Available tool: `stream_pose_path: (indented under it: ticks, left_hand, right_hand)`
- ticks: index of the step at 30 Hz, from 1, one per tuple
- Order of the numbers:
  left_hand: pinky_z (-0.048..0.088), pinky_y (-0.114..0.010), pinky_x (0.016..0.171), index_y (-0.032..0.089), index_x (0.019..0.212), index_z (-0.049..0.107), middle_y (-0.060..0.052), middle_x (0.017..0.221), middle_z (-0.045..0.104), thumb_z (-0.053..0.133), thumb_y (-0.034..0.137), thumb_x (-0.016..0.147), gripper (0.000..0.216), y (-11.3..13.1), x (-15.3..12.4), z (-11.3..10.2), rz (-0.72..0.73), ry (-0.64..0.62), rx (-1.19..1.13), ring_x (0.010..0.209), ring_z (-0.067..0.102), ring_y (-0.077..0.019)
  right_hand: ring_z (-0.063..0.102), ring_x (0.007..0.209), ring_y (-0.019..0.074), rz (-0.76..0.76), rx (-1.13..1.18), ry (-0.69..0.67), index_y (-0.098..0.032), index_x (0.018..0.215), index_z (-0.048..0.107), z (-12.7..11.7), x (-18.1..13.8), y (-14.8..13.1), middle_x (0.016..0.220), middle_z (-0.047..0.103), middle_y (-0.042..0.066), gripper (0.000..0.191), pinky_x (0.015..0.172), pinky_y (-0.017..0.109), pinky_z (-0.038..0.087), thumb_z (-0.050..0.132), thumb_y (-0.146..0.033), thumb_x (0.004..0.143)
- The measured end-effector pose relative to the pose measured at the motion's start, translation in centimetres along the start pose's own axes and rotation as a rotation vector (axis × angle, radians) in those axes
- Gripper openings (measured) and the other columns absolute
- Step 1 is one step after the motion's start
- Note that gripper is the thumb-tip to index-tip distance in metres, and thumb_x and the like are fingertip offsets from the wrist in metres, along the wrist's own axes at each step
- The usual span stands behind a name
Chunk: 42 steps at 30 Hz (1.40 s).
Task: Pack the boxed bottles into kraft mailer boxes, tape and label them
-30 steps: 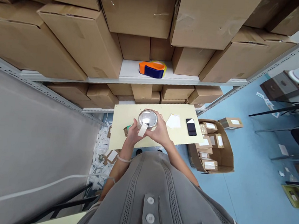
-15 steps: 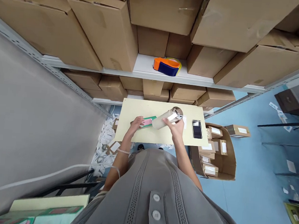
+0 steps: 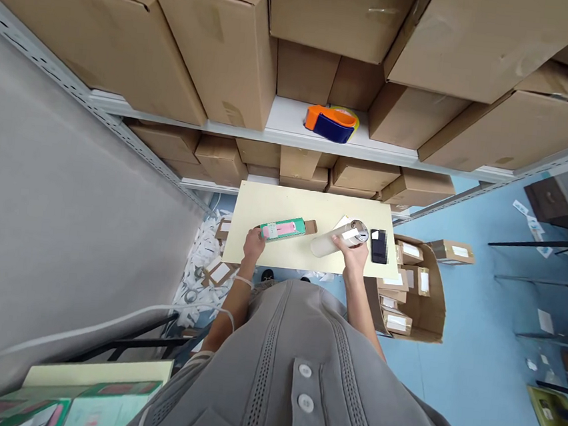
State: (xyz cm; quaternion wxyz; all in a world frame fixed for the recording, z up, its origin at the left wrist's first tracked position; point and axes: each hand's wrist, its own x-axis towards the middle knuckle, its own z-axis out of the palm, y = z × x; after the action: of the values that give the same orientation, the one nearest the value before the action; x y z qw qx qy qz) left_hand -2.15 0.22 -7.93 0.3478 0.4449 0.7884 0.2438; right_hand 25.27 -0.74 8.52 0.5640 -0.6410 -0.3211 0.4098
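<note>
In front of me stands a pale yellow table (image 3: 285,203). A green box (image 3: 282,229) with a pink label lies flat on it, left of middle, with a scrap of brown card (image 3: 311,227) touching its right end. Right of that a flask (image 3: 331,242) lies slanted, my right hand (image 3: 355,253) round it. White slips (image 3: 343,220) lie just behind the flask, and a dark phone (image 3: 378,246) lies just beside it, near the table's right edge. My left hand (image 3: 252,244) is at the box's left end.
</note>
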Motion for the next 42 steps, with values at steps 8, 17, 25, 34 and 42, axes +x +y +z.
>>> stream_pose_path:
  ticks: [8,17,25,34,42]
  left_hand:
    - [0.046,-0.038,0.089,0.012,0.11,0.057,-0.018,0.112,0.065,0.056,0.018,0.085,0.026,-1.4,1.1,0.5,-0.109,-0.087,0.015,0.115,0.058,-0.0313]
    - [0.047,-0.037,0.091,0.015,0.11,0.06,-0.018,0.115,0.067,0.06,0.024,0.084,0.028,-1.7,2.1,2.8,-0.154,-0.118,-0.115,0.114,0.06,-0.0312]
    - [0.053,-0.038,0.083,0.017,0.113,0.062,-0.015,0.109,0.069,0.052,0.032,0.09,0.03,-3.0,2.3,3.4,-0.256,-0.153,-0.337,0.103,0.066,-0.0264]
    - [0.054,-0.038,0.091,0.021,0.13,0.054,-0.015,0.127,0.061,0.054,0.039,0.093,0.041,-3.7,-0.3,4.7,-0.258,-0.372,-0.612,0.106,0.066,-0.0201]
    - [0.054,-0.04,0.094,0.021,0.123,0.056,-0.016,0.125,0.061,0.049,0.039,0.096,0.033,-4.4,-2.2,5.0,-0.255,-0.411,-0.683,0.109,0.066,-0.0199]
  right_hand:
    - [0.065,0.1,0.0235,-0.034,-0.009,0.047,-0.014,0.114,0.061,-0.9,-0.2,0.1,0.116,0.068,0.012,0.075,0.085,0.034,0.055,0.087,-0.031,0.046]
    - [0.066,0.1,0.0245,-0.006,-0.061,0.063,-0.014,0.116,0.062,-1.9,0.0,1.3,0.113,0.07,0.012,0.075,0.089,0.039,0.054,0.086,-0.03,0.047]
    - [0.067,0.098,0.0242,-0.027,-0.019,0.082,-0.015,0.113,0.062,-1.8,0.6,1.2,0.112,0.07,0.011,0.075,0.087,0.038,0.055,0.087,-0.03,0.045]
    - [0.066,0.098,0.022,-0.074,0.092,-0.08,-0.014,0.113,0.061,0.4,0.8,0.7,0.105,0.071,0.01,0.07,0.094,0.041,0.051,0.087,-0.036,0.051]
    - [0.063,0.099,0.022,-0.136,0.044,-0.298,-0.017,0.118,0.059,4.3,1.2,1.9,0.105,0.07,0.01,0.073,0.093,0.043,0.05,0.086,-0.043,0.055]
